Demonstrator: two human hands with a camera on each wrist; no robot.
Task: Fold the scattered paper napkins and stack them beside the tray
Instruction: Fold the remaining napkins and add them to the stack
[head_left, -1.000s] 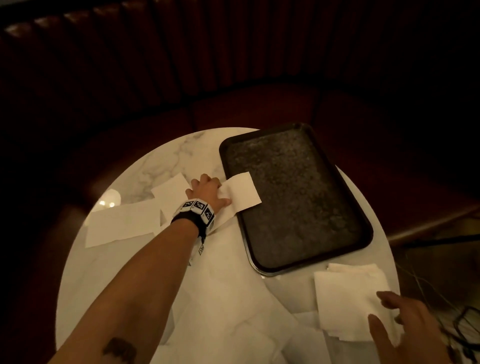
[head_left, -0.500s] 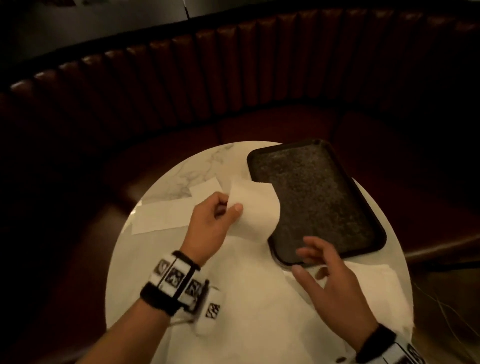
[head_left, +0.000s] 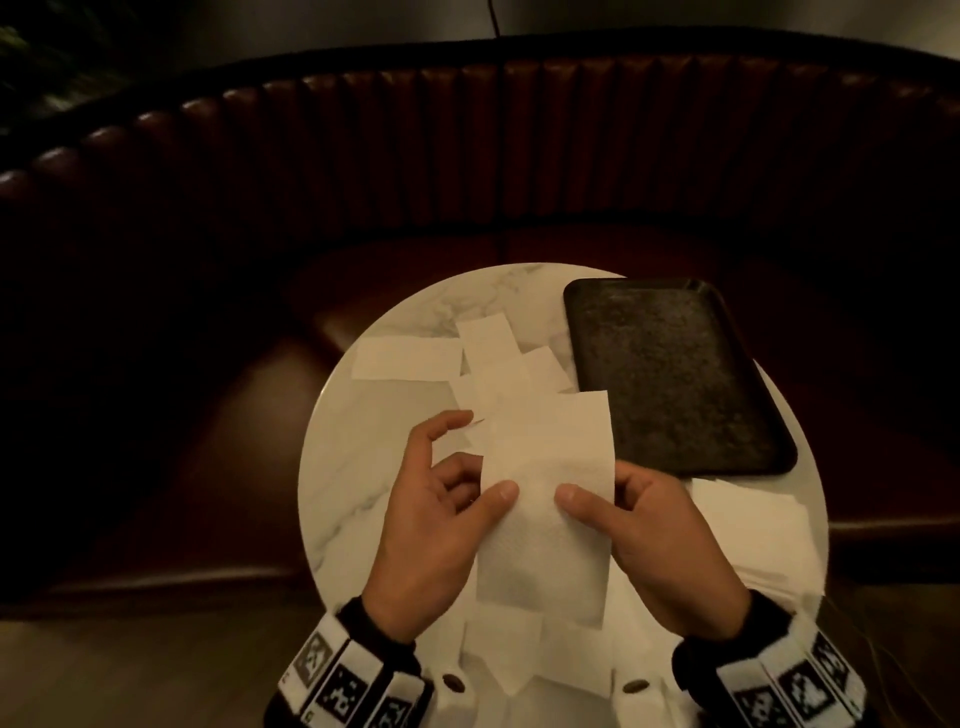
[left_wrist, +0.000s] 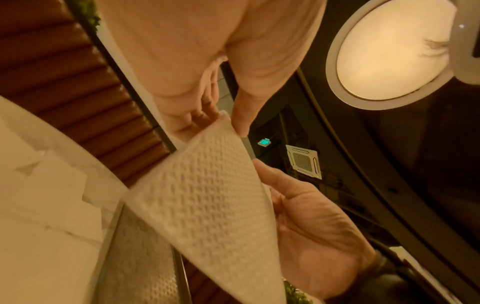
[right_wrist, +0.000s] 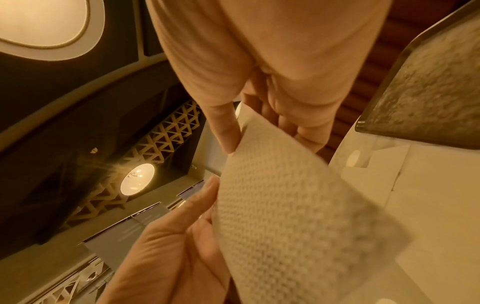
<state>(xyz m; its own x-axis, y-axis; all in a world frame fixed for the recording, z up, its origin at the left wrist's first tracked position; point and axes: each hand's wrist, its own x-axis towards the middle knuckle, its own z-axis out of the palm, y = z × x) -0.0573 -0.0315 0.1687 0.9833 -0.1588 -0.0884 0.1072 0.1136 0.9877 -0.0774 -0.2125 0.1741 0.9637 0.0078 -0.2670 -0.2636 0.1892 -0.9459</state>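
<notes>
A white embossed paper napkin (head_left: 545, 467) is held flat above the round marble table (head_left: 353, 467), between both hands. My left hand (head_left: 441, 519) pinches its left edge with the thumb on top; my right hand (head_left: 649, 530) pinches the right edge the same way. The wrist views show the napkin (left_wrist: 207, 195) (right_wrist: 285, 195) from below, thumbs and fingers clamped on its edges. The dark rectangular tray (head_left: 670, 374) lies at the table's back right, with nothing on it. Folded napkins (head_left: 753, 530) are stacked just in front of the tray, at the table's right edge.
Several loose napkins (head_left: 410, 358) lie scattered on the table left of the tray, and more lie near the front edge (head_left: 519, 654). A red padded bench (head_left: 467, 156) curves round behind the table.
My left hand lifted a napkin from beside the tray and brought it toward me. My right hand left the stack and took the napkin's right edge.
</notes>
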